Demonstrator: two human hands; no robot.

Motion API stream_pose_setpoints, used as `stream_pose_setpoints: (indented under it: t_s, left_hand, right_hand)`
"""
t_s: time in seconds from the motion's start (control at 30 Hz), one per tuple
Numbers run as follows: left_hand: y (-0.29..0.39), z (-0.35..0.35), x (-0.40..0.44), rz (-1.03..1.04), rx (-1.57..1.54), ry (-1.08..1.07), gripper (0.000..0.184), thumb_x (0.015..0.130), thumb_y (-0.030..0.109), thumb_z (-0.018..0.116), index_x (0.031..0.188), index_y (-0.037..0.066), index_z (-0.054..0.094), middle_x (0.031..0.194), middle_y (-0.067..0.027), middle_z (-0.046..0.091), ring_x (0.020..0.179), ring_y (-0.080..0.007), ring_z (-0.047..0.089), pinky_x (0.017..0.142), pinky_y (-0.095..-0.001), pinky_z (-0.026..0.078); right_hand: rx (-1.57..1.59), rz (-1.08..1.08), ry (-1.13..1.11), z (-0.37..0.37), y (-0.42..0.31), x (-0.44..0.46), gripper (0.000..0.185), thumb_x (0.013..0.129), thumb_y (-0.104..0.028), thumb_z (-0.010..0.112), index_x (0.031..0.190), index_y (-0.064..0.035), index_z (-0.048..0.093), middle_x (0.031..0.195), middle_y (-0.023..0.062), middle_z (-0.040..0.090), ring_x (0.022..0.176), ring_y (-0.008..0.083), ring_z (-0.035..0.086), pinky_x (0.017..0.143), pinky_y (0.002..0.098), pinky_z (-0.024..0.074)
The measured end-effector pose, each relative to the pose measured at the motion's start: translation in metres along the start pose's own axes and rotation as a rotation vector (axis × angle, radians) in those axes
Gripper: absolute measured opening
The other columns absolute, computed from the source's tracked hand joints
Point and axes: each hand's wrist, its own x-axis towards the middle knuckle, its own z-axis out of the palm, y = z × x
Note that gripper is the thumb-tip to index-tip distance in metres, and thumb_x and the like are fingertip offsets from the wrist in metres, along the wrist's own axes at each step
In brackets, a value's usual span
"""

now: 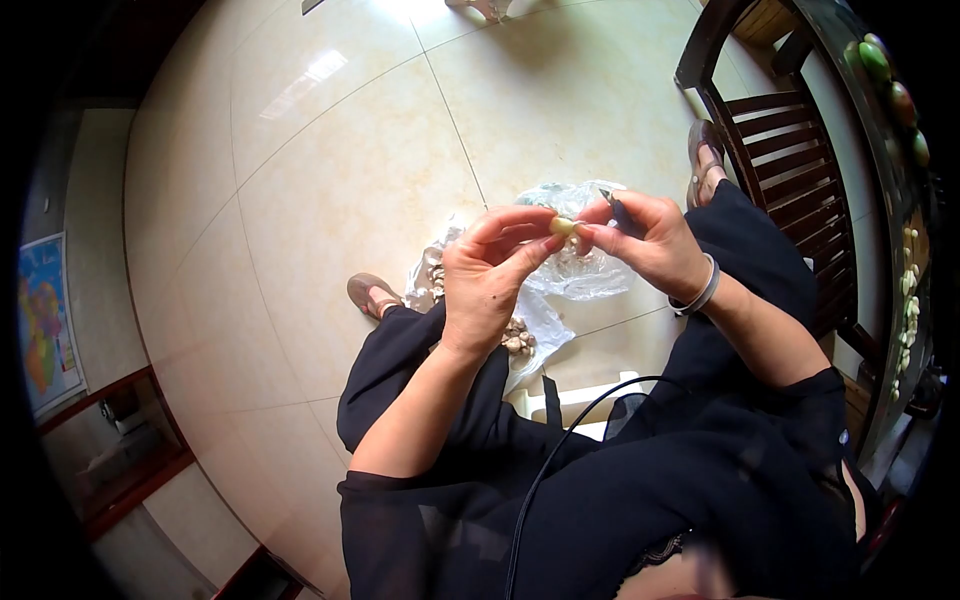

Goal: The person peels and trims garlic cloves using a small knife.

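A pale garlic clove (563, 226) is pinched between the thumb and fingertips of my left hand (488, 275). My right hand (652, 245) is closed around a small dark knife (626, 217), its pointed tip sticking up past the fingers. The right thumb and forefinger also meet the clove's right end. Below the hands, a clear plastic bag (598, 278) lies spread on the floor with whitish bits that look like peel. Unpeeled garlic (518, 338) sits on a white plastic bag (545, 330), partly hidden by my left hand and forearm.
On the right, a dark wooden table (880, 180) carries a row of peeled garlic cloves (908, 300) and several green and reddish fruits (874, 62). A slatted wooden chair (790, 160) stands beside my leg. A black cable (545, 460) crosses my lap.
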Motion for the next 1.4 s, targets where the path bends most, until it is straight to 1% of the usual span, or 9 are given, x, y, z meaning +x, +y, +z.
stream_pose_setpoints:
  t_s: [0.07,0.33,0.6,0.67,0.8,0.9,0.97,1.17,1.4]
  left_hand:
    - [-0.001,0.0,0.0,0.006,0.0,-0.004,0.021,0.078,-0.003,0.059,0.098,-0.004,0.057,0.095,-0.0103,0.06,0.09,-0.015,0.059,0.081,-0.0256,0.048]
    - [-0.005,0.003,0.0,-0.015,-0.007,0.005,0.02,0.078,-0.001,0.06,0.097,-0.005,0.058,0.096,-0.0102,0.058,0.086,-0.0156,0.06,0.077,-0.0244,0.05]
    - [-0.013,0.001,0.0,-0.166,-0.18,0.032,0.017,0.08,0.007,0.061,0.094,-0.003,0.06,0.08,-0.009,0.062,0.068,-0.0149,0.06,0.064,-0.026,0.051]
    - [-0.015,0.001,0.0,-0.194,-0.239,0.025,0.018,0.079,0.008,0.062,0.094,-0.002,0.06,0.08,-0.0095,0.062,0.067,-0.0153,0.06,0.063,-0.0262,0.051]
    - [-0.018,-0.003,-0.001,-0.265,-0.33,-0.023,0.019,0.081,0.009,0.058,0.098,-0.001,0.058,0.081,-0.0115,0.061,0.068,-0.0178,0.059,0.061,-0.029,0.05]
    - [-0.017,0.0,0.0,-0.263,-0.401,-0.001,0.022,0.078,0.01,0.063,0.096,-0.002,0.059,0.08,-0.0111,0.062,0.068,-0.0174,0.061,0.063,-0.0278,0.051]
    - [-0.015,0.002,0.0,-0.268,-0.408,-0.003,0.023,0.079,0.01,0.063,0.098,-0.002,0.058,0.08,-0.0111,0.062,0.069,-0.0176,0.061,0.065,-0.028,0.051]
    - [-0.01,0.004,0.0,-0.245,-0.353,-0.013,0.025,0.078,0.005,0.062,0.101,-0.002,0.056,0.086,-0.0117,0.062,0.077,-0.0183,0.061,0.073,-0.0292,0.05]
    - [-0.007,-0.001,0.001,-0.218,-0.309,-0.053,0.03,0.078,0.001,0.06,0.106,-0.004,0.053,0.094,-0.0151,0.06,0.086,-0.0223,0.06,0.081,-0.0339,0.049]
  right_hand:
    - [-0.021,-0.003,-0.041,-0.002,0.0,0.001,0.015,0.081,-0.01,0.06,0.087,0.0046,0.06,0.072,0.0081,0.062,0.069,0.0111,0.061,0.062,0.0223,0.0479]
    - [-0.085,-0.017,-0.033,-0.001,-0.004,0.0,0.013,0.08,-0.007,0.059,0.085,0.0044,0.06,0.07,0.0075,0.061,0.065,0.0106,0.06,0.059,0.0222,0.0478]
    - [0.041,0.037,-0.073,0.0,-0.003,-0.002,0.011,0.079,-0.006,0.058,0.085,0.0031,0.058,0.069,0.0043,0.059,0.061,0.0086,0.057,0.058,0.0211,0.0473]
    - [0.187,0.121,-0.077,0.0,-0.001,-0.002,0.012,0.081,-0.007,0.058,0.088,0.0027,0.057,0.071,0.0041,0.06,0.063,0.0077,0.056,0.058,0.0203,0.0465]
    - [0.194,0.27,-0.104,-0.004,-0.018,-0.001,0.01,0.083,-0.008,0.056,0.089,0.0006,0.056,0.07,0.0027,0.059,0.061,0.0052,0.053,0.052,0.0162,0.0402]
    - [0.239,0.328,-0.093,-0.004,-0.017,-0.001,0.011,0.084,-0.01,0.055,0.089,-0.0002,0.056,0.072,0.0028,0.059,0.061,0.0038,0.052,0.049,0.0146,0.0364]
    - [0.203,0.192,-0.051,-0.002,-0.012,-0.002,0.011,0.084,-0.008,0.055,0.09,0.0007,0.056,0.074,0.0034,0.059,0.063,0.005,0.053,0.053,0.0159,0.0404]
    - [0.147,0.099,-0.019,0.001,-0.006,-0.003,0.01,0.081,-0.006,0.058,0.086,0.0032,0.057,0.074,0.0037,0.059,0.067,0.0064,0.056,0.062,0.019,0.048]
    - [0.134,0.075,-0.018,0.0,-0.006,-0.003,0.011,0.082,-0.006,0.058,0.088,0.0034,0.057,0.074,0.0037,0.059,0.066,0.0063,0.056,0.061,0.0191,0.0475]
